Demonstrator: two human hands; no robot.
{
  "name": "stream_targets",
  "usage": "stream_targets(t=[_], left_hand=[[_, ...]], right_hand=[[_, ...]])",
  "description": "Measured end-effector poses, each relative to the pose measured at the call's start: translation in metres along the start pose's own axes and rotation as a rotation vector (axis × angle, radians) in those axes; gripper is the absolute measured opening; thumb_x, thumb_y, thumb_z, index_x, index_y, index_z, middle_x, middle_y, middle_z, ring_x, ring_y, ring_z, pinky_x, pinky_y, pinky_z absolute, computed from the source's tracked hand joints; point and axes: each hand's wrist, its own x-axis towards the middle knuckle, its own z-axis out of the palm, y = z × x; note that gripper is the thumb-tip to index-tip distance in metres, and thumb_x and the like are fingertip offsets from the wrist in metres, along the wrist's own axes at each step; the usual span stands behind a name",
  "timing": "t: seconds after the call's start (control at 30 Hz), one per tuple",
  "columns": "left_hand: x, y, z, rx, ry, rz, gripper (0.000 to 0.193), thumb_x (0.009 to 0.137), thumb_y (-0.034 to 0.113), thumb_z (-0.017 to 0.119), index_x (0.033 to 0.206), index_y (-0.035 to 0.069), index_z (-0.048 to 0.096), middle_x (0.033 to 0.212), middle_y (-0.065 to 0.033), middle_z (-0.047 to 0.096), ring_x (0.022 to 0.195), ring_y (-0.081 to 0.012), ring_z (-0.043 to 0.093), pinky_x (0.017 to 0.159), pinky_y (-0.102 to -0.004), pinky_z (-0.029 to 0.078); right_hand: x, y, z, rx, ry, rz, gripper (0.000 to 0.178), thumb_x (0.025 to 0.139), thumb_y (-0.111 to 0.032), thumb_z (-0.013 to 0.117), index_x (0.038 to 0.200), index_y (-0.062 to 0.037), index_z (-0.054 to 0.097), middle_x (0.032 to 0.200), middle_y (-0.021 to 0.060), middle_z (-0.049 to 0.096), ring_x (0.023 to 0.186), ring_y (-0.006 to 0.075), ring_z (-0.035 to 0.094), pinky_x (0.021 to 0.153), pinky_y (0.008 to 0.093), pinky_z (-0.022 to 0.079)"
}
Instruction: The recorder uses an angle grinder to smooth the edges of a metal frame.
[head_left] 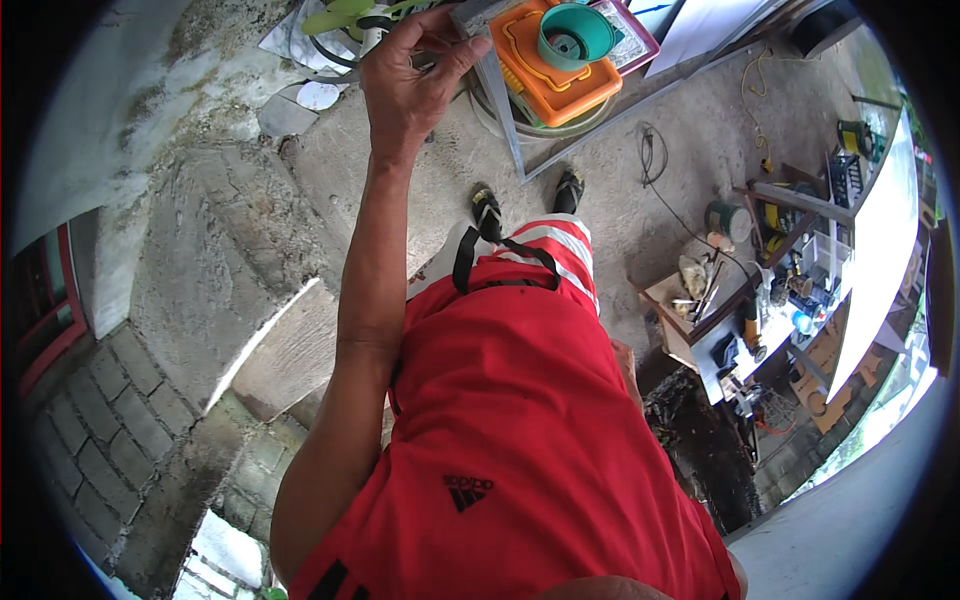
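While the left arm stretches far forward, the left hand (410, 75) curls its fingers (455, 55) loosely around something thin and dark at the near corner of a grey metal frame (500, 110); what exactly it grips cannot be told. The right hand is out of view. Just beside the hand, on the frame, sits an orange tray (555, 80) with a teal funnel-shaped cup (575, 35) standing in it. A green fan (345, 20) lies beyond the wrist. Below, sandalled feet (487, 212) stand on the concrete floor (620, 170), and a cluttered workbench (745, 330) stands well apart to the right.
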Motion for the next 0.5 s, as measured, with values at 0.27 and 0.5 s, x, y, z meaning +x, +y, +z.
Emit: stream_targets(t=[0.27,0.5], left_hand=[[-0.001,0.003,0.002,0.042,0.001,0.008,0.030,0.082,0.009,0.082,0.108,0.001,0.070,0.090,-0.0025,0.069,0.081,-0.0093,0.063,0.076,-0.0238,0.052],[0.001,0.002,0.003,0.056,0.012,0.043,0.036,0.083,0.006,0.080,0.115,-0.003,0.066,0.096,-0.0069,0.071,0.085,-0.0101,0.064,0.078,-0.0238,0.053]], right_hand=[[0.038,0.045,0.018,0.255,0.060,0.032,0.031,0.094,-0.026,0.060,0.112,-0.0029,0.071,0.096,0.0064,0.071,0.081,0.0169,0.066,0.065,0.0307,0.053],[0.056,0.048,0.040,0.286,0.080,0.029,0.026,0.096,-0.024,0.059,0.109,-0.0044,0.070,0.097,0.0043,0.070,0.080,0.0155,0.064,0.065,0.0302,0.052]])
